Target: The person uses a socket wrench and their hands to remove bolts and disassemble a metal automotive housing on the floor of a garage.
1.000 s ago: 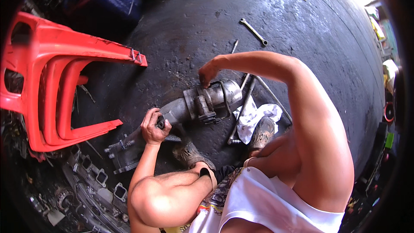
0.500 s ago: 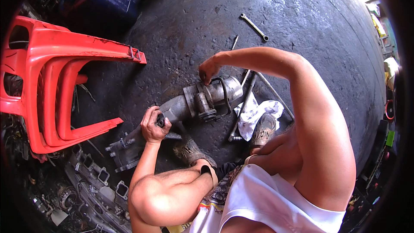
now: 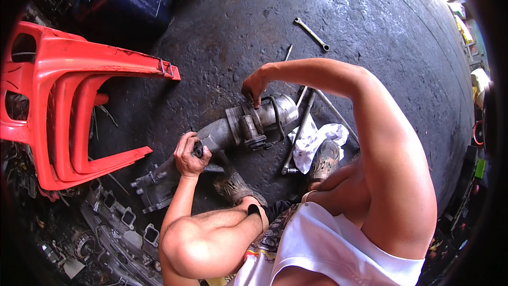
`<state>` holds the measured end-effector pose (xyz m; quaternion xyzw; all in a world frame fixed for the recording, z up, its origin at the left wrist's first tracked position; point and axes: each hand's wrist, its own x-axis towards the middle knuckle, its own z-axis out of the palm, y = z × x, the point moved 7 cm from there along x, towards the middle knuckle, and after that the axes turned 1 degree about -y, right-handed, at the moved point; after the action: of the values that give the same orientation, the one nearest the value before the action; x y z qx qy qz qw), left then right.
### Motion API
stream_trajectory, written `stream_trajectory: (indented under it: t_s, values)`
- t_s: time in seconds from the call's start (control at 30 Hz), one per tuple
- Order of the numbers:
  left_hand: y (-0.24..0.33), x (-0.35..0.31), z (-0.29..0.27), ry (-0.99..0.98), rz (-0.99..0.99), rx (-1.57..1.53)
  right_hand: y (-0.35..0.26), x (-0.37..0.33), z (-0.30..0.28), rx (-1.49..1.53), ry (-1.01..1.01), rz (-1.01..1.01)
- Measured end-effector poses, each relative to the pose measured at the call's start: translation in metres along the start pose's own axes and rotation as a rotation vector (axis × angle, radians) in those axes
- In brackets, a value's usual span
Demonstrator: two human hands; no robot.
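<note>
A grey cast-metal engine pipe (image 3: 216, 133) with a round flanged valve section and a black hose loop lies slantwise on the floor between my feet. My left hand (image 3: 190, 154) is wrapped over its near-left part, beside a dark round opening. At the far side of the flange, my right hand (image 3: 255, 86) reaches down with bent fingers, fingertips against the upper edge of the valve section. Whatever those fingertips pinch is hidden or too small to make out. The lower left end of the pipe carries a bolted flange (image 3: 154, 188).
Stacked red plastic stools (image 3: 79, 55) lie on their side at left. A combination wrench (image 3: 312, 34) lies beyond my right arm. A long-handled ratchet (image 3: 299, 140) and a white rag (image 3: 317, 143) are by my right shoe. Metal gaskets (image 3: 127, 217) and loose parts crowd the lower left.
The fingers of my right hand have shifted slightly at the flange's far edge. My left hand and the pipe stay nearly in place.
</note>
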<state>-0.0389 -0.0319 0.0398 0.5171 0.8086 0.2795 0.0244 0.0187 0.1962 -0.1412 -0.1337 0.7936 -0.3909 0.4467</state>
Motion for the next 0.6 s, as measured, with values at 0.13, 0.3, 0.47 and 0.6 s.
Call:
stream_trajectory:
  t_s: [0.13, 0.3, 0.47, 0.6]
  values:
    - [-0.002, -0.003, -0.007, 0.038, 0.011, 0.006, -0.003, -0.007, -0.001, 0.232, -0.065, 0.09]
    - [0.0, -0.001, -0.006, 0.013, -0.008, 0.018, 0.005, -0.009, -0.008, 0.264, 0.013, 0.015]
    - [-0.002, -0.003, -0.008, 0.011, 0.003, 0.019, 0.022, 0.013, 0.008, 0.301, -0.067, 0.102]
    - [0.0, 0.0, -0.006, 0.006, -0.001, 0.016, 0.023, 0.019, 0.008, 0.037, 0.098, -0.098]
